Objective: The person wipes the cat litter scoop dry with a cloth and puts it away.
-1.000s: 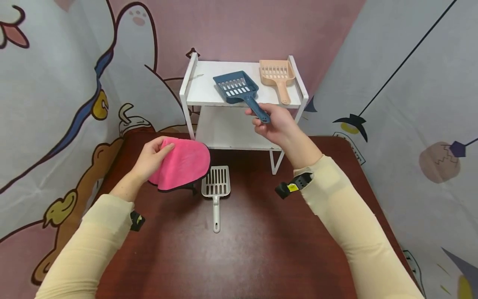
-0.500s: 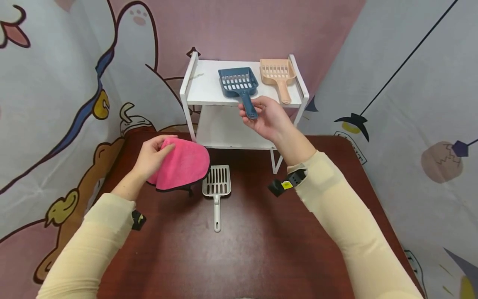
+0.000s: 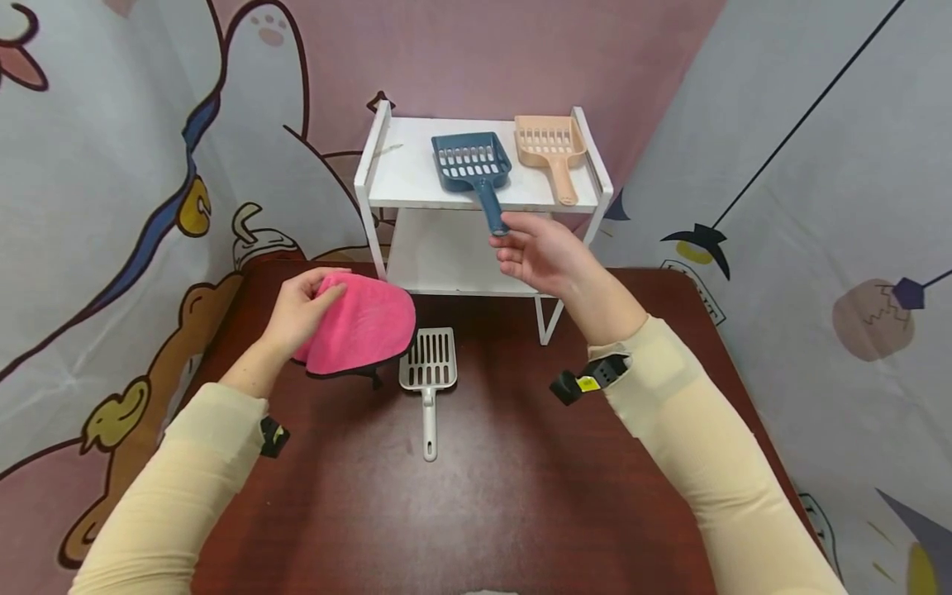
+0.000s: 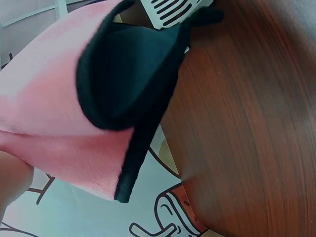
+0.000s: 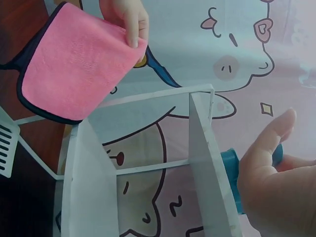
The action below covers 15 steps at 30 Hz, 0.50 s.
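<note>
Blue scoop (image 3: 470, 175), upper middle of the head view, lies on the white shelf (image 3: 405, 182), its handle jutting over the front edge! Right hand (image 3: 546, 254) is at the handle's end, fingers loosely extended rather than wrapped round it; whether they touch, I can't tell. Over at left of centre, the left hand (image 3: 297, 314) has thumb and fingers pinching a pink cloth (image 3: 362, 326), black-edged, held up above the dark red-brown surface (image 3: 476, 512). Just beside that cloth lies a pale scoop (image 3: 429, 421), handle toward the bottom. Peach scoop (image 3: 562, 179), upper right on the shelf!
</note>
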Each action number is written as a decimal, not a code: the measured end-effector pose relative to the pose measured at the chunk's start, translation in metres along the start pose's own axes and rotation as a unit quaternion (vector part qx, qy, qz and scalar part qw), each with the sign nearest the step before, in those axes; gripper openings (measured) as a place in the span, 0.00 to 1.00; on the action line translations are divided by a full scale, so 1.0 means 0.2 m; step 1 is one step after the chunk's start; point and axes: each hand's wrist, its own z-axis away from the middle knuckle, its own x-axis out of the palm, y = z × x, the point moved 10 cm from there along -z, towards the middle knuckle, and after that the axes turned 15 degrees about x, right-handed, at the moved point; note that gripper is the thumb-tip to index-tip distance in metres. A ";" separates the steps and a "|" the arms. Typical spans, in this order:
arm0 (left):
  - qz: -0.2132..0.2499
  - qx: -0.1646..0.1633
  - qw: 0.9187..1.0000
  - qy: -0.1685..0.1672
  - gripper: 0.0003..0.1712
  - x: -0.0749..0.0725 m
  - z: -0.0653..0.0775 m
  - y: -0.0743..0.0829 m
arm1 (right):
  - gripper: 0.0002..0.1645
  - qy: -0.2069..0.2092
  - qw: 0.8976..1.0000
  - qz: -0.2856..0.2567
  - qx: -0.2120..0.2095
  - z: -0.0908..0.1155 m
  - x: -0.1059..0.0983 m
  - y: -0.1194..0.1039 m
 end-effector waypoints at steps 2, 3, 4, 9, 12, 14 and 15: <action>-0.005 0.004 1.000 0.000 0.19 0.00 0.00 0.01 | 0.09 0.001 1.000 -0.009 -0.002 0.00 0.01 -0.01; -0.008 0.007 1.000 0.000 0.19 0.00 0.00 0.01 | 0.09 0.005 1.000 -0.012 -0.003 0.00 0.01 -0.02; -0.009 0.010 1.000 0.000 0.19 0.00 0.00 0.02 | 0.09 0.009 1.000 -0.016 -0.003 0.00 0.01 -0.02; -0.008 0.005 1.000 0.003 0.18 -0.01 0.00 0.01 | 0.10 0.033 0.997 -0.068 -0.001 -0.02 0.00 -0.03; -0.005 -0.004 1.000 0.007 0.19 -0.02 0.01 0.01 | 0.09 0.023 0.996 -0.091 0.002 -0.04 0.00 -0.02; -0.003 -0.007 1.000 0.011 0.19 -0.03 0.01 0.00 | 0.08 0.010 0.996 -0.090 0.000 -0.04 0.01 -0.02; -0.003 -0.007 1.000 0.013 0.20 -0.03 0.02 0.01 | 0.08 0.006 0.996 -0.088 -0.003 -0.04 0.02 -0.02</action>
